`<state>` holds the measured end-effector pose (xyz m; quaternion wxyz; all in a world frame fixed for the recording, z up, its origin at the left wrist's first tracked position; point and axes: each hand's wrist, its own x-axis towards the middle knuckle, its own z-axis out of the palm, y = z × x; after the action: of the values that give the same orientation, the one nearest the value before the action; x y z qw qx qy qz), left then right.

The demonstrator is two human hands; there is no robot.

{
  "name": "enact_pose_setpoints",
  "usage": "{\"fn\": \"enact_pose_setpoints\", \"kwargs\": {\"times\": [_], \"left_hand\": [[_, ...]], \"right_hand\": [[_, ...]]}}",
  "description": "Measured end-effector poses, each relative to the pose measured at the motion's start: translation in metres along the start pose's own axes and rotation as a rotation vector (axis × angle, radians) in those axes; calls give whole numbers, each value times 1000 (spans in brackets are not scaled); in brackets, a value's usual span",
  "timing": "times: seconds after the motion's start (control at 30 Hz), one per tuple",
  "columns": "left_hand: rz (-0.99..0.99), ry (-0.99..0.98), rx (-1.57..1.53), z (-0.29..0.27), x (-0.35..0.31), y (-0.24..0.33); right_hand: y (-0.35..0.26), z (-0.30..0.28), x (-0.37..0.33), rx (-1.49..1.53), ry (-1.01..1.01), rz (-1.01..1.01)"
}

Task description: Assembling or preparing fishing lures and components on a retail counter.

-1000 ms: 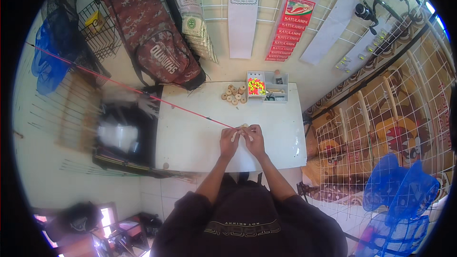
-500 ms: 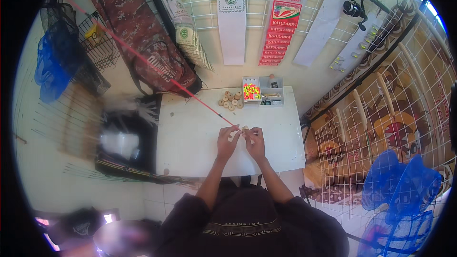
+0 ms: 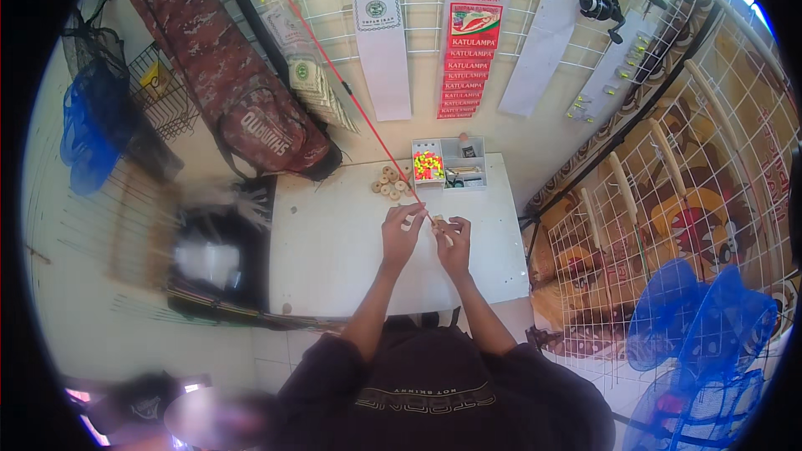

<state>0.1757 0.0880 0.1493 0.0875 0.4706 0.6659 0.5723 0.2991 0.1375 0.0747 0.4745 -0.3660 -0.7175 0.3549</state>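
Observation:
My left hand pinches the lower end of a thin red rod, which looks like a slim fishing rod and slants up and away to the left. Close beside it, my right hand is closed on a small tan piece that looks like a wooden spool, mostly covered by fingers. The rod's end meets this piece between the two hands. Beyond my left hand, several round wooden spools with centre holes lie in a cluster on the white table.
A grey compartment tray at the table's back holds bright yellow and pink bits and small tools. Bait packets and a fishing reel hang on the wall grid. A camouflage rod bag leans left; blue nets hang right.
The red rod has swung steeper, its far part moving rightward across the view. My hands stay close together, the right turned slightly. The view has shifted a little.

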Motion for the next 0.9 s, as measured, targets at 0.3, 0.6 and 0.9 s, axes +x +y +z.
{"fn": "enact_pose_setpoints", "kwargs": {"times": [0.3, 0.6, 0.9], "left_hand": [[9, -28, -22, 9, 19, 7], [-10, -122, -16, 2, 35, -3], [63, -171, -9, -2, 45, -8]], "right_hand": [[2, -5, 15, -123, 74, -6], [-44, -11, 55, -103, 129, -30], [-119, -18, 116, 72, 51, -135]]}}
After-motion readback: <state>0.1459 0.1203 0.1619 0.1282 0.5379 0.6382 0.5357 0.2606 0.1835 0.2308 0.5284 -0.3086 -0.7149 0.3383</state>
